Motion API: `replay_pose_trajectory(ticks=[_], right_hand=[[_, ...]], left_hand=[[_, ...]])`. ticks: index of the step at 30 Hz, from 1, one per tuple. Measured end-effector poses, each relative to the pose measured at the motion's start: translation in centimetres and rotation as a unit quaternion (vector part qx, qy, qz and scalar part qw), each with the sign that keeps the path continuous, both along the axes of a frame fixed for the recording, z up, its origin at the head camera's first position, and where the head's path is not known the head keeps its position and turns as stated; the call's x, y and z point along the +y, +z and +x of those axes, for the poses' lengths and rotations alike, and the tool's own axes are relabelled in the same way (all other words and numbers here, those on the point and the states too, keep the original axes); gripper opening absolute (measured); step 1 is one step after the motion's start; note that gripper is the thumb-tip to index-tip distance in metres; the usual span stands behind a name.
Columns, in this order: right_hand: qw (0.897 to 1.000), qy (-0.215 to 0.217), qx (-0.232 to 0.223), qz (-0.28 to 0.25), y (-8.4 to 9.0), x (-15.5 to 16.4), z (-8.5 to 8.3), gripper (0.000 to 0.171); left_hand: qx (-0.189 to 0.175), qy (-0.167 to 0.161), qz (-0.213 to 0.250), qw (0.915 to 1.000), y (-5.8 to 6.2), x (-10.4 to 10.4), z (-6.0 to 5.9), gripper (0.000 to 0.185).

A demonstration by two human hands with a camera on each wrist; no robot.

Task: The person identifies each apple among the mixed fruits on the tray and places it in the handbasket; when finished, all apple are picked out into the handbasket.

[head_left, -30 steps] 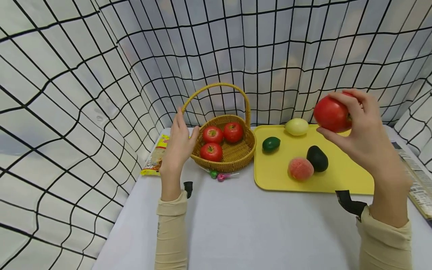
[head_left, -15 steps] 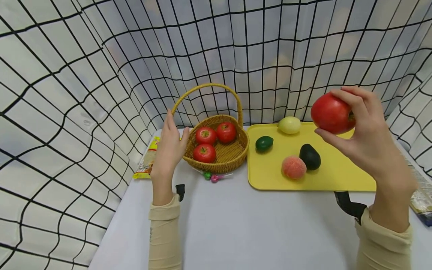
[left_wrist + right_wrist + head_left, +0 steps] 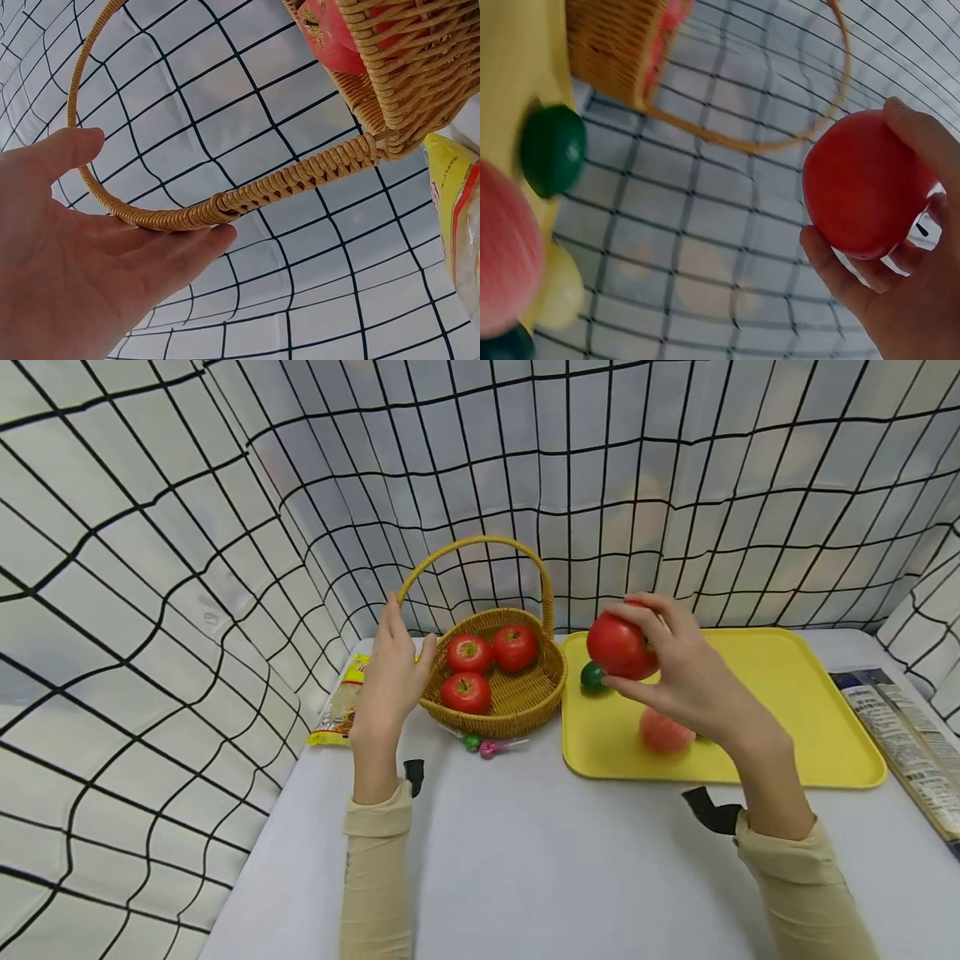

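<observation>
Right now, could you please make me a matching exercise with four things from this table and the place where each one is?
Things:
1. red tomato
2. three tomatoes
3. peach
4. lollipops

Places:
A. on the yellow tray
B. on the tablecloth in front of the wicker basket
C. held in the right hand, in the air
D. inside the wicker basket, beside the left hand

Pairs: 1-C, 2-D, 3-A, 4-B
</observation>
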State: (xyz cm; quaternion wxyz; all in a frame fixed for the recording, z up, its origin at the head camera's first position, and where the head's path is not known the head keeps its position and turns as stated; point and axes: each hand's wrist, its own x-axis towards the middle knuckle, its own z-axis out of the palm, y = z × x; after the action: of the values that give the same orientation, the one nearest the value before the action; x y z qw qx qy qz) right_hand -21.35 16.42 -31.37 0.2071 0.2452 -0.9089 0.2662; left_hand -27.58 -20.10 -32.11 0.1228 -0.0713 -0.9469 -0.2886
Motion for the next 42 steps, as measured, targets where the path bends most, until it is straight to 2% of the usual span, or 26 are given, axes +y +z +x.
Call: replay_pose_trajectory(ticks=[4,7,11,14,17,20,24,30,33,35,38,42], right_hand=[[0.997,0.019,-0.06,0.035,-1.4,-1.9,-3.1,0.076],[0.99,0.035,-0.112,0.077,-1.7,-4.0,-5.6,0.073],[0.974,0.064,-0.182,0.12,-2.5,-7.5,-8.8,0.072],[0.959,0.086,-0.217,0.161,-3.7,-9.5,-10.7,0.07],[0.939,0.096,-0.248,0.217,-4.8,-10.8,-12.0,0.068],[0.92,0.092,-0.279,0.259,-5.7,-11.5,-12.5,0.068],[0.906,0.078,-0.306,0.281,-6.3,-11.9,-12.6,0.067],[0.901,0.067,-0.307,0.297,-6.6,-12.7,-12.5,0.069],[0.897,0.076,-0.315,0.299,-6.9,-13.1,-12.5,0.072],[0.898,0.085,-0.316,0.293,-7.2,-13.3,-12.4,0.075],[0.905,0.097,-0.306,0.279,-7.5,-13.4,-12.3,0.078],[0.924,0.094,-0.273,0.252,-7.4,-13.1,-11.5,0.076]], left_hand=[[-0.009,-0.006,-0.002,0.9999,0.1,0.7,-0.2,0.084],[-0.008,-0.002,-0.007,0.9999,0.2,0.6,-0.2,0.084],[-0.003,-0.002,-0.009,1.0,0.3,0.3,-0.3,0.084],[-0.001,-0.009,-0.002,1.0,0.4,0.4,-0.3,0.083],[-0.005,-0.014,0.006,0.9999,0.4,0.8,-0.3,0.083],[-0.01,-0.015,0.005,0.9998,0.5,1.1,-0.2,0.084],[-0.01,-0.011,0.003,0.9999,0.7,1.1,0.0,0.083],[-0.008,-0.01,0.006,0.9999,0.9,0.8,0.1,0.082],[-0.015,-0.005,0.01,0.9998,0.8,0.4,0.3,0.083],[-0.018,-0.002,0.013,0.9998,0.8,0.2,0.4,0.083],[-0.016,0.001,0.012,0.9998,0.7,-0.1,0.4,0.083],[-0.009,0.002,0.014,0.9999,0.5,-0.5,0.5,0.083]])
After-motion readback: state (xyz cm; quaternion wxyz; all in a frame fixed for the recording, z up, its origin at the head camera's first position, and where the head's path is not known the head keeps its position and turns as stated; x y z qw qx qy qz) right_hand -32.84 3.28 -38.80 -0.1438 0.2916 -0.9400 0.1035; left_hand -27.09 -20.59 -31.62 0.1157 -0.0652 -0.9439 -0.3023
